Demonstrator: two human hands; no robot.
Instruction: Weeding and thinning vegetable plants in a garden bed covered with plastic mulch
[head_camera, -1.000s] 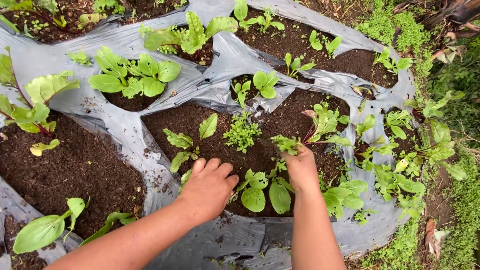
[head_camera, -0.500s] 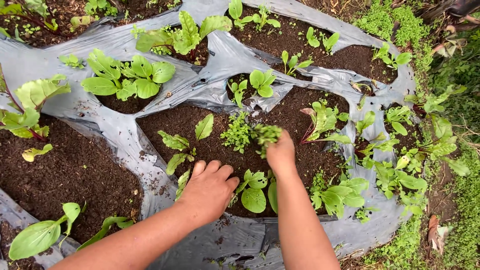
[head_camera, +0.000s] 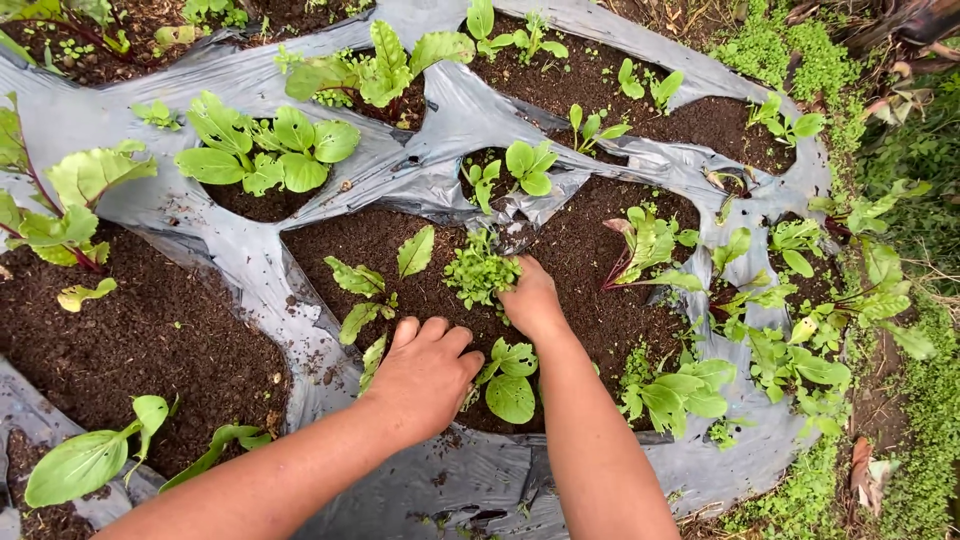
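Two bare hands working in a garden bed, the right one at a small weedy clump.

The left hand (head_camera: 425, 375) is resting palm-down on the dark soil (head_camera: 150, 340), fingers together, gripping nothing. Just ahead and to its right, the right hand (head_camera: 530, 298) is closing its grip around the base of the fine-leaved clump (head_camera: 480, 270), which is sitting directly left of the right knuckles, stems upright. Farther off, grey plastic sheeting (head_camera: 420, 170) is ringing the soil pocket.
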